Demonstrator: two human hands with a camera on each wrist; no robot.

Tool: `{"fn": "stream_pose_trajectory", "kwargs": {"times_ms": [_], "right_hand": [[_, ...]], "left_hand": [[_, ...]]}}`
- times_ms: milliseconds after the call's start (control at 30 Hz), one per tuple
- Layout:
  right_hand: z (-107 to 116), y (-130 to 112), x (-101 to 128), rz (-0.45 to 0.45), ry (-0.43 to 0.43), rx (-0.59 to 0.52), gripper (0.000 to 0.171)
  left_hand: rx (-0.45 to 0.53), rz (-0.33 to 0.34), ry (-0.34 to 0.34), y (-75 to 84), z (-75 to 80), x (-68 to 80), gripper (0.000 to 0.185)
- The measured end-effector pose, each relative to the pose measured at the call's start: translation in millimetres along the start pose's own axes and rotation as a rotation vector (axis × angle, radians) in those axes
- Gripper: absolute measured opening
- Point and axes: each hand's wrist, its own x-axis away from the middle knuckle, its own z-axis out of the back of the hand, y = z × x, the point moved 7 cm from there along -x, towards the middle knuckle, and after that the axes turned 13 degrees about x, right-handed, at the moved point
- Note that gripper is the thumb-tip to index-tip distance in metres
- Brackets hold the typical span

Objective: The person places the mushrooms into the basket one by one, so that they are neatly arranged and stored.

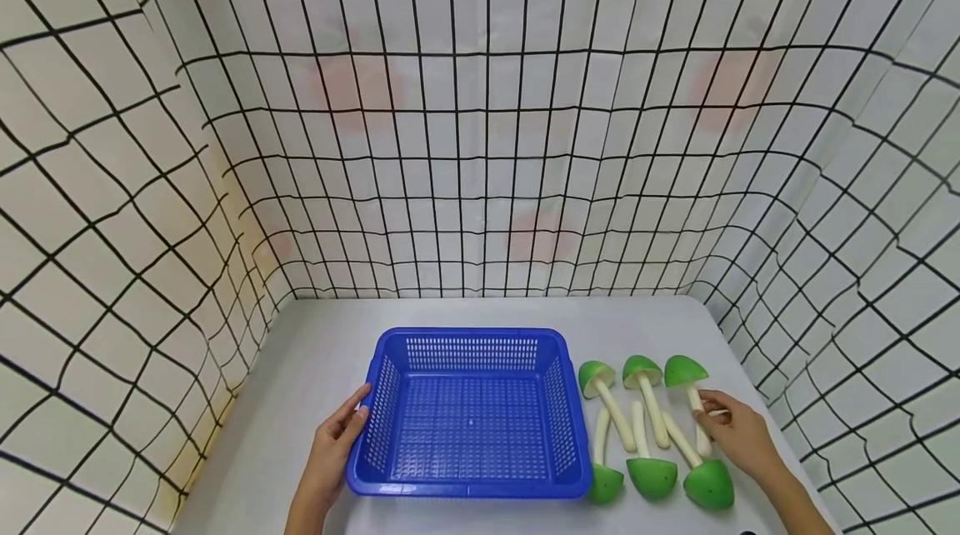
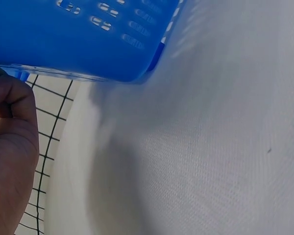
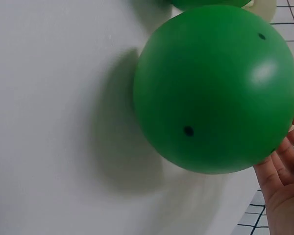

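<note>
I logged the left hand resting relaxed against the blue basket at its left rim. The right hand pinched the stem of the rightmost green mushroom — six lay on the tabletop, just right of the basket.
</note>
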Motion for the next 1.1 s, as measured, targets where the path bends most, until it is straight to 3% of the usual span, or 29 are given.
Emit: {"fn": "stream_pose_trajectory", "kwargs": {"times_ms": [433, 633, 1100], "right_hand": [[1, -5, -8, -0.017, 0.015, -0.105, 0.052], [-1, -12, -7, -0.029, -0.013, -0.143, 0.054], [8, -35, -8, 0.029, 0.036, -0.281, 0.05]], "left_hand": [[-0.062, -0.028, -0.014, 6.5, -3.0, -3.3, 0.05], [-0.079, -0.008, 0.035, 5.3, -1.3, -0.7, 0.047], [-0.036, -0.015, 0.067, 4.0, -3.0, -0.8, 0.044]]}}
